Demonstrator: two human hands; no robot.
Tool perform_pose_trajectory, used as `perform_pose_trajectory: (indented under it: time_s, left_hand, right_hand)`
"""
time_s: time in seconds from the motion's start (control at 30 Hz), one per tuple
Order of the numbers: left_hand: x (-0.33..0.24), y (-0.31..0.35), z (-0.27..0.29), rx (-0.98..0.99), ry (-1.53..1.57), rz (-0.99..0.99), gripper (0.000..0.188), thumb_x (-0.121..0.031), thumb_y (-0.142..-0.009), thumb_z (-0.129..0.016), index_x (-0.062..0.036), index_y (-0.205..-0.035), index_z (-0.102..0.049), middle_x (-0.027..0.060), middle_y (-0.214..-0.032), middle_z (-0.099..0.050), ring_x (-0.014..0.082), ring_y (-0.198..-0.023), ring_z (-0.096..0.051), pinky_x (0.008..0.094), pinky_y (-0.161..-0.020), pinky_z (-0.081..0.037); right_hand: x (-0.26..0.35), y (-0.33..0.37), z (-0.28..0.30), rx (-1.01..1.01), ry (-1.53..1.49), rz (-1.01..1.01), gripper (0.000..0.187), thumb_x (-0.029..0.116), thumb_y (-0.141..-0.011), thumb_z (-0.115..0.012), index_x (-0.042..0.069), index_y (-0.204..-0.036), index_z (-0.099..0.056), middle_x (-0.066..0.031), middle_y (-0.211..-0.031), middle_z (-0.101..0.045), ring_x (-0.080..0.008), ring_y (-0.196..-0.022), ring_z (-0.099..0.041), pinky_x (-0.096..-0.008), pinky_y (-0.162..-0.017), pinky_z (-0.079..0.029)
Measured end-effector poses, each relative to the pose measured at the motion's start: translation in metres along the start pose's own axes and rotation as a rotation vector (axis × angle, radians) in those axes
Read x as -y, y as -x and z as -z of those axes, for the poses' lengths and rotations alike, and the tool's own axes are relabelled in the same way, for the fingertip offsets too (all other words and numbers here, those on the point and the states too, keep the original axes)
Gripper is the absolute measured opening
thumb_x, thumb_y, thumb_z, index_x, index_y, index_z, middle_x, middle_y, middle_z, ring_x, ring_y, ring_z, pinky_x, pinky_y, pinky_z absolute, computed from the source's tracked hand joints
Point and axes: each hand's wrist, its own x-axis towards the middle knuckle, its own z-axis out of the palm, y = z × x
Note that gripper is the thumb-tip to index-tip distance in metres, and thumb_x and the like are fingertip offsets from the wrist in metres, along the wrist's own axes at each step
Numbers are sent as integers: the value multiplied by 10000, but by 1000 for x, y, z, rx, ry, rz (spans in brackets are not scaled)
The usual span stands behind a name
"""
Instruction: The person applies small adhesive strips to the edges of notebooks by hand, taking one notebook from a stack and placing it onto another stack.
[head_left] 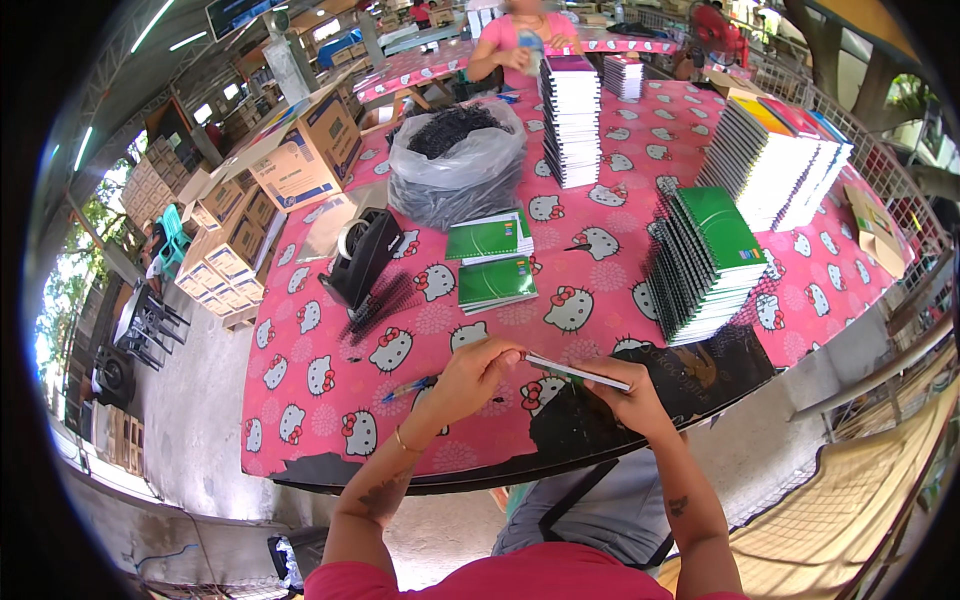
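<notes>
A thin notebook [585, 372] is held nearly edge-on above the table's near edge. My right hand [630, 398] is closed around its right end, with the thumb on top. At the other end, my left hand [478, 375] has its fingers pinched together; whatever sits between those fingertips is too small to make out. Just beyond my hands lie several green notebooks [497, 281]. To the right leans a stack of green spiral notebooks [712, 255], black coils facing left. A pair of pliers or similar slim tool [410, 387] lies beside my left wrist.
A clear plastic bag of black coils [455, 160] stands behind a black tape dispenser [362, 255] and loose coils [385, 303]. Tall notebook stacks [570, 120] rise farther back, others [760, 150] at right. Cardboard boxes [305, 155] stand left. Across the table is a person in pink [515, 50].
</notes>
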Motion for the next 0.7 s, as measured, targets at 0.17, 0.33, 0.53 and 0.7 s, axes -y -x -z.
perform_pose_trajectory:
  time_s: [0.17,0.33,0.53,0.7]
  left_hand:
    - [3,0,0,139,318,356,234,-190,-1072,-503,-3,-1105,-640,11,-787,-591,95,-676,-547,258,-660,-470]
    - [3,-2,-4,96,473,305,208,-180,-1060,-531,-15,-1122,-642,5,-828,-602,84,-736,-558,243,-674,-456]
    - [-5,-13,4,62,-68,-140,200,-82,-941,-673,-22,-1130,-642,53,-913,-614,142,-846,-616,273,-758,-511]
    - [-10,-15,3,112,65,50,239,-105,-889,-730,-62,-1113,-658,67,-918,-598,216,-883,-616,353,-811,-500]
  right_hand:
    - [0,1,3,-11,32,98,306,-65,-866,-682,-9,-1166,-712,-134,-1033,-744,-206,-914,-696,-288,-825,-529]
    - [6,0,8,19,73,98,311,-72,-858,-675,5,-1157,-713,-159,-1097,-737,-293,-990,-718,-353,-881,-553]
    - [8,-1,10,11,38,-5,300,-29,-885,-682,8,-1182,-709,-152,-1066,-744,-242,-914,-714,-320,-821,-548]
    - [5,1,8,14,-9,-114,286,26,-914,-688,9,-1199,-704,-141,-1004,-749,-164,-827,-679,-284,-759,-527]
